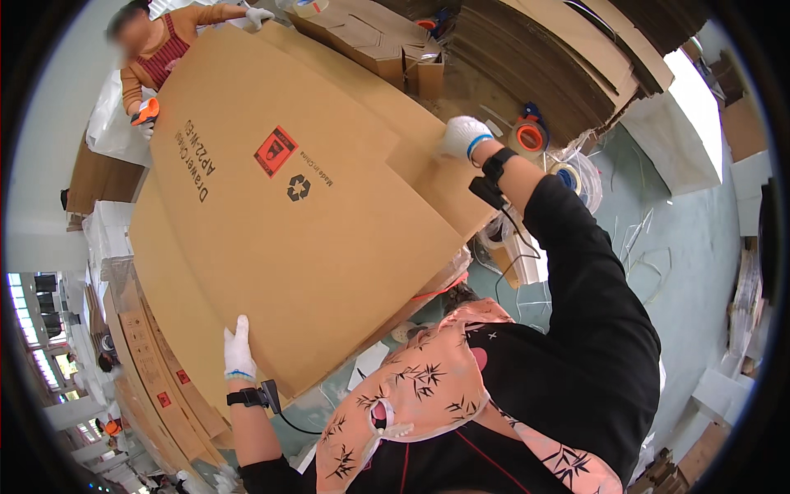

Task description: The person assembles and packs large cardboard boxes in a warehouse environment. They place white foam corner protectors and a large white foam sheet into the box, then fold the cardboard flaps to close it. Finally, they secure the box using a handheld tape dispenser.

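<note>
A large brown cardboard carton (329,255) with printed marks and a red label spreads out in front of me, its panels lying flat. My left hand (239,352), in a white glove, rests against its near left part with fingers stretched out and the thumb apart. At the far right edge, my right hand (466,137), also gloved in white, has its fingers curled round the border of a cardboard flap (440,177). The fingertips there are partly hidden.
Across the carton stands a co-worker (164,45) in gloves, one hand on its far edge, the other holding an orange tape dispenser (146,111). Stacked cardboard (527,58) lies at the back right, near another tape dispenser (529,134). Loose straps (650,255) litter the floor.
</note>
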Demonstrator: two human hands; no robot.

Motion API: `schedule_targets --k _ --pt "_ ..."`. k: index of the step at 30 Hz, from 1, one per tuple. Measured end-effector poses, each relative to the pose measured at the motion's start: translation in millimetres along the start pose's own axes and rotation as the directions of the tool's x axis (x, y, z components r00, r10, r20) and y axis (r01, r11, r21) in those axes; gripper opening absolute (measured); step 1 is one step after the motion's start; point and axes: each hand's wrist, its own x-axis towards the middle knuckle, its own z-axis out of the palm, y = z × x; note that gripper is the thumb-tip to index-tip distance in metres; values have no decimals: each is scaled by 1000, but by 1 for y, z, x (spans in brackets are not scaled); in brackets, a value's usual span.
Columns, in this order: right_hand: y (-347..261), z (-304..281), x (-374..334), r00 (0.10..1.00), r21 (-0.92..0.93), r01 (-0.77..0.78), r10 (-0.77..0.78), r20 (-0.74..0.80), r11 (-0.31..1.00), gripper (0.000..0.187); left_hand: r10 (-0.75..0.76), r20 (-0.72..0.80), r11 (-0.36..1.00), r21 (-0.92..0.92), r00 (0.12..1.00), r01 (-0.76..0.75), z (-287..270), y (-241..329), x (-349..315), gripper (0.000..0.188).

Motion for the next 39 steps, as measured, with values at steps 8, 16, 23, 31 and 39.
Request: schedule_targets --k 8,16,23,31,39 --pt "-33 -58 -35 942 -9 336 -336 10 942 40 8 14 999 43 1000 -8 2 4 -4 75" --pt "-18 37 -79 883 947 137 -470 17 292 86 47 -51 961 276 998 -31 5 2 -4 78" --pt "-86 83 -57 959 883 263 -202 -197 388 94 148 -152 562 826 977 43 14 10 -4 69" --pt "-76 58 -43 963 663 266 -221 -153 699 58 462 384 -81 916 799 -394 84 34 2 72" --pt "160 53 -38 525 241 -411 445 -725 879 49 418 406 -76 907 813 -414 95 40 6 78"
